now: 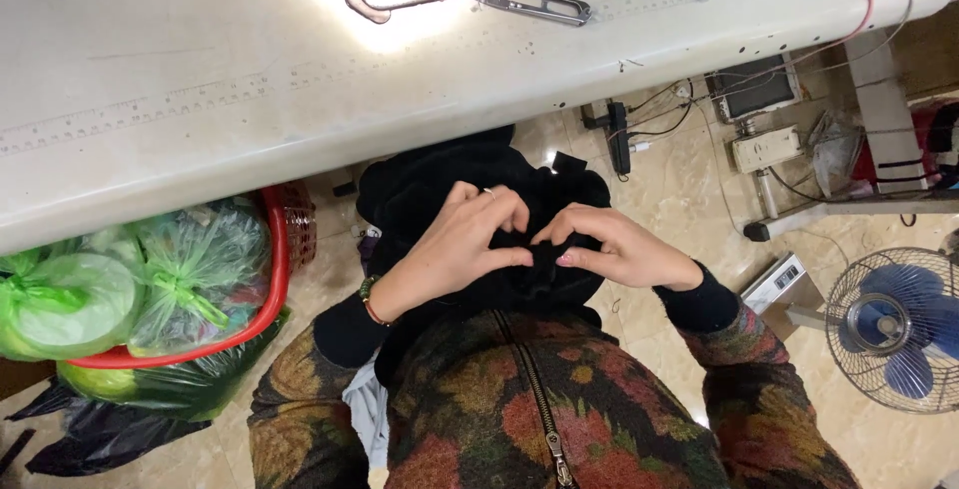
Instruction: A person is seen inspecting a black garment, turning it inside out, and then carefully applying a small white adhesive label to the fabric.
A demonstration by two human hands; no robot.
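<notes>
Head view, looking down past my lap: at lower left of the frame a red basket (283,274) holds green plastic bags (190,274); along the top runs the pale sewing table (200,79), with thread snips (529,0) lying at upper centre. At centre, just below the table edge, a black garment (440,184) is bunched in my lap; I judge it soft, light and limp, likely plush or fleece, so it will sag wherever it is unsupported and is best taken by pinching a fold or seam rather than by the bulk. My left hand (460,249) lies on top of the cloth, fingers curled narrow and pinching a fold; my right hand (619,249), just beside it at centre right, is likewise closed on the same fold, fingertips of the two hands almost touching; the cloth passes under and between both hands. At lower right a floor fan (894,329) stands on the tiled floor (659,174).
</notes>
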